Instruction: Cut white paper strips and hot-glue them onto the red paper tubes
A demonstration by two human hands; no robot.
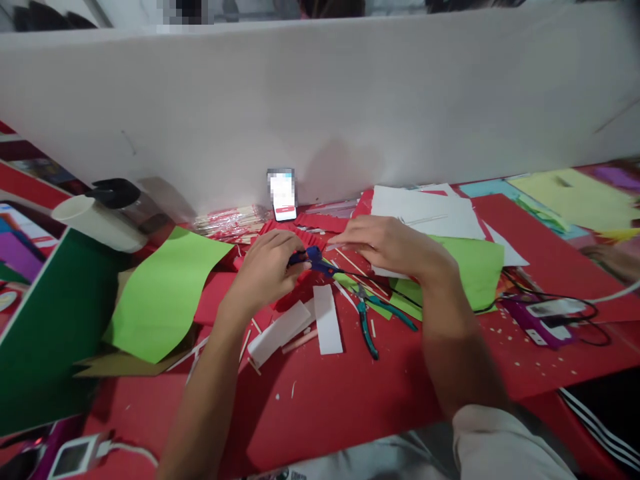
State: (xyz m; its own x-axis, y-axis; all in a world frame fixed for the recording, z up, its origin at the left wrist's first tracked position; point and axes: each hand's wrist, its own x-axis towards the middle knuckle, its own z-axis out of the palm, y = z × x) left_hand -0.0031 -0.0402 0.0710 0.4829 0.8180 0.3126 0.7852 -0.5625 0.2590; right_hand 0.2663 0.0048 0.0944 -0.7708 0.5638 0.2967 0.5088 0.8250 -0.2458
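My left hand (270, 267) is closed at the blue handles of a pair of scissors (316, 259), with the handle between thumb and fingers. My right hand (387, 243) hovers just right of the scissors, its fingers bent and drawn together; what lies at the fingertips is too small to make out. Below the hands lie white paper strips (327, 323) and teal-handled pliers (367, 327). Crinkled red paper (280, 233) sits behind my left hand. Thin wooden sticks (365, 273) lie between the hands, partly over a green scrap.
A phone (283, 195) leans upright against the white partition (225, 107). Green paper (170, 300) and a tipped paper cup (100, 220) are at left. White sheets (425, 210) lie at right, near a purple device (540, 323) with cables. Another person's hand (615, 260) shows at far right.
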